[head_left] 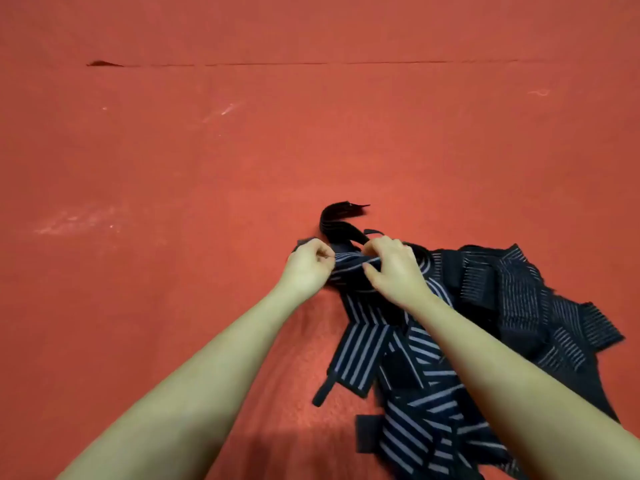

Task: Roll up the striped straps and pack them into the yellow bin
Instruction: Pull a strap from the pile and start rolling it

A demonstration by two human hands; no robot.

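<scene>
Both hands meet on one striped strap: left hand pinches its end, right hand curls over it, possibly a started roll. Strap pile heaped just right, on red surface.

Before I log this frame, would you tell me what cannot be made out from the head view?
- Yellow bin: nowhere in the head view.
- Strap pile: its near end is cut off by the bottom edge; the right forearm hides part.
- Held strap: left hand and right hand cover its ends, hiding any roll.
</scene>
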